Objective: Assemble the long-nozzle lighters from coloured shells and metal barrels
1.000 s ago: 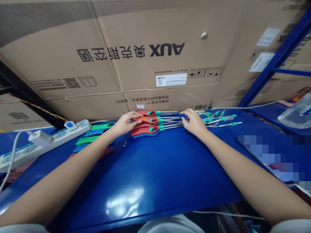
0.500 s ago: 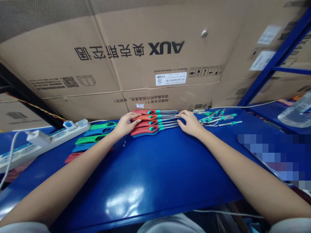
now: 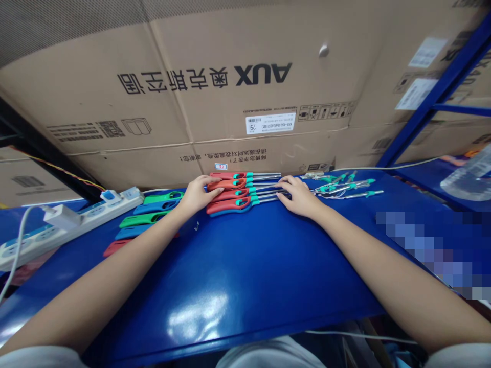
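Note:
A row of long-nosed gas lighters [image 3: 229, 205] with red and orange handles, teal collars and metal barrels lies on the blue tabletop [image 3: 245, 266], handles to the left. My left hand [image 3: 197, 197] grips the handle of an orange lighter [image 3: 232, 184], thumb on the near side and fingers on the far side. At the other end, my right hand [image 3: 299, 196] closes round its metal barrel, its fingertips hiding the tips of several barrels. A blue handle shows under the nearest red one. Beyond my right hand lie loose metal barrels with teal parts and thin wires [image 3: 347, 188].
Green, blue and red handle shells [image 3: 140, 220] lie beside my left forearm. A white power strip [image 3: 76, 225] with plugs stands at the left. A large cardboard sheet [image 3: 215, 117] rises behind the table. At the right are a blue metal post [image 3: 414, 122] and a clear plastic container [image 3: 470, 176].
My right hand has shifted slightly left along the barrels. My left hand stays at the handles, and the lighters lie almost as before.

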`<control>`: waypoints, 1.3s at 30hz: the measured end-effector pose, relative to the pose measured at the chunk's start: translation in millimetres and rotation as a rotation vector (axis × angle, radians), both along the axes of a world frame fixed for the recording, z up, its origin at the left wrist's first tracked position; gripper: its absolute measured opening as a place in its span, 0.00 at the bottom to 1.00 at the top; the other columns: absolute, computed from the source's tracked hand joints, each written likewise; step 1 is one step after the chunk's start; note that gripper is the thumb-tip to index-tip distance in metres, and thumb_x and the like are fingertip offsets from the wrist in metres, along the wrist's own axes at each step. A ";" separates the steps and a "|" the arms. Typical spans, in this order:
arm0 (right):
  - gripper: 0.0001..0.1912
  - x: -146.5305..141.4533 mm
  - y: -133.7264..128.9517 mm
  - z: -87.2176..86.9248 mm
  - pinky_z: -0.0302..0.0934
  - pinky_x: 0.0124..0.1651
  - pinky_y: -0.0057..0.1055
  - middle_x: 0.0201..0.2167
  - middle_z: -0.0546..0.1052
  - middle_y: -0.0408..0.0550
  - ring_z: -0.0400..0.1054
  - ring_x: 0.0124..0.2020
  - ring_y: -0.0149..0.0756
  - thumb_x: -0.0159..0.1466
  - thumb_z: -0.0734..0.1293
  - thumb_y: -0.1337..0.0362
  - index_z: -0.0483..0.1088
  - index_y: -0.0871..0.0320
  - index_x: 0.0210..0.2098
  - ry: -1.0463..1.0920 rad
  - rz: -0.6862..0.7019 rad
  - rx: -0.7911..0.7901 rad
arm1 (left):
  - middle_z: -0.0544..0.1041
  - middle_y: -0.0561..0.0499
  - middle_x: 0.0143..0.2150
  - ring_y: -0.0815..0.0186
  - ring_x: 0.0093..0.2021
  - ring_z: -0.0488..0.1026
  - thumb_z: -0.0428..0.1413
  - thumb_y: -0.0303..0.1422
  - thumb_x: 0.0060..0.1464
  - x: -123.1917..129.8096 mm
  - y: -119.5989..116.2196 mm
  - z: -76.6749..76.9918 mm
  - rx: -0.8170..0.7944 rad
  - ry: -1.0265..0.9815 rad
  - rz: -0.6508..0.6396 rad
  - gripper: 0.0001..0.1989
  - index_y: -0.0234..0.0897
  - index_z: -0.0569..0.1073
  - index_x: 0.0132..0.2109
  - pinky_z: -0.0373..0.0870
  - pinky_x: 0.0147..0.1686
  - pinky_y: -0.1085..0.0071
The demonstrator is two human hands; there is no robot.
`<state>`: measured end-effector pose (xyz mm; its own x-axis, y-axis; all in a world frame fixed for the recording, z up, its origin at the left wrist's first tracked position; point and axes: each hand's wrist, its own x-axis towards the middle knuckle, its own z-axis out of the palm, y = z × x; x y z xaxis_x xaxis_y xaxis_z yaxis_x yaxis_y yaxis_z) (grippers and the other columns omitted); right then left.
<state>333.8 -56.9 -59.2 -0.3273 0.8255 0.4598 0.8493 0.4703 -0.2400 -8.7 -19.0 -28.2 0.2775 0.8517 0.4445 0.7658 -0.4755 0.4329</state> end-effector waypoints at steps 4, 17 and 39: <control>0.16 -0.9 -1.0 1.2 0.63 0.57 0.53 0.56 0.72 0.57 0.66 0.57 0.53 0.68 0.63 0.60 0.75 0.54 0.52 0.002 0.012 0.003 | 0.81 0.43 0.47 0.54 0.47 0.78 0.59 0.42 0.60 0.1 -0.5 -0.2 0.011 0.010 0.012 0.16 0.38 0.80 0.49 0.73 0.51 0.57; 0.16 -1.1 -2.2 2.4 0.63 0.56 0.52 0.56 0.73 0.56 0.66 0.57 0.52 0.68 0.63 0.60 0.74 0.55 0.52 -0.002 0.028 -0.010 | 0.78 0.43 0.42 0.56 0.42 0.76 0.57 0.39 0.61 5.0 4.9 2.6 0.062 0.093 0.014 0.15 0.36 0.80 0.50 0.73 0.47 0.60; 0.16 -2.1 -4.3 4.4 0.62 0.57 0.54 0.57 0.72 0.57 0.66 0.58 0.53 0.69 0.63 0.61 0.74 0.56 0.53 -0.018 0.042 -0.036 | 0.79 0.43 0.45 0.55 0.46 0.76 0.56 0.43 0.62 0.7 -2.7 7.2 0.061 0.075 -0.020 0.16 0.37 0.80 0.47 0.73 0.50 0.59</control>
<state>331.7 -61.3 -54.8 -0.3703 0.8268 0.4235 0.8331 0.4972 -0.2422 -8.0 -21.7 -20.9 0.3292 0.8173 0.4729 0.7850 -0.5152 0.3439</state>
